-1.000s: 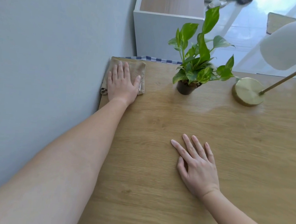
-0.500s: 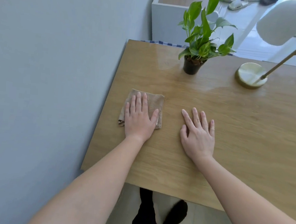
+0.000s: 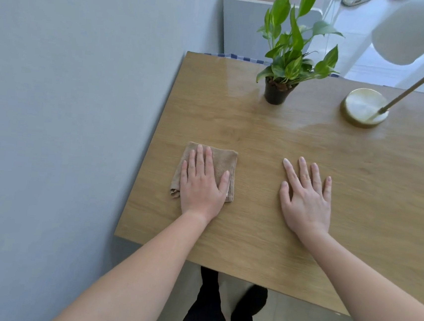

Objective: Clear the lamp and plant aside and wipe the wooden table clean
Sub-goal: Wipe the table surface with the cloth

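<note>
The wooden table [image 3: 260,136] fills the middle of the view. A folded tan cloth [image 3: 222,161] lies near the table's left edge, and my left hand [image 3: 202,185] presses flat on top of it. My right hand [image 3: 305,200] rests flat on the bare wood to the cloth's right, fingers spread, holding nothing. A green plant [image 3: 291,51] in a small black pot [image 3: 276,95] stands at the far side. The lamp's round brass base [image 3: 363,107] sits to the right of the pot, its white shade [image 3: 409,32] hanging above.
A grey wall [image 3: 82,96] runs along the table's left edge. A white cabinet [image 3: 242,26] stands behind the table, with a strip of blue checked fabric [image 3: 231,56] at the far edge. My legs [image 3: 207,302] show below the near edge.
My left hand has dragged the cloth from the far left corner back toward the near edge. My right hand stayed flat on the wood, and the view has pulled back.
</note>
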`<state>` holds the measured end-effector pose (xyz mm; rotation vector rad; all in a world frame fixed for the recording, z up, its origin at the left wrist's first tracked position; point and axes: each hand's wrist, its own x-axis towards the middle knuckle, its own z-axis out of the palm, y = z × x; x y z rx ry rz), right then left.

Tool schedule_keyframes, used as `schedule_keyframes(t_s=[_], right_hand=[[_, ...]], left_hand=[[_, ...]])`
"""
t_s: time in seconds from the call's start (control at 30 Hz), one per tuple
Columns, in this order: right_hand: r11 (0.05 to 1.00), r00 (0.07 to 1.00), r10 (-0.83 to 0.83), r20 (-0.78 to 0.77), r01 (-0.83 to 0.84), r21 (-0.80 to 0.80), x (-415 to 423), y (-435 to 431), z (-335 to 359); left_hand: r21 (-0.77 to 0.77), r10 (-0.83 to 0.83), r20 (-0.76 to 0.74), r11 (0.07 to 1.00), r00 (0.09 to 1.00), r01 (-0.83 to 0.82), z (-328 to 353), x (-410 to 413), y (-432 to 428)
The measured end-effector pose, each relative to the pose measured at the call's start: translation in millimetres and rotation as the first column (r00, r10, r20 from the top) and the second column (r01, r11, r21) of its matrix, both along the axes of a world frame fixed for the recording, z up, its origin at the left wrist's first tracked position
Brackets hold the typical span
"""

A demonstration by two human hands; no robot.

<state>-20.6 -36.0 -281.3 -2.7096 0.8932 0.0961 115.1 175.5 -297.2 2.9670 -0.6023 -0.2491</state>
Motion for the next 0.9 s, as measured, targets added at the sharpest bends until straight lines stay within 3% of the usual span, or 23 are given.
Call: schedule_keyframes(t_s=[0.9], right_hand=[[0.993,0.999,-0.029,0.025,0.032,-0.110,10,-8,-16]], left_hand=[[-0.037,-0.091,0.004,0.995,0.996,0.091,6,273,-217]])
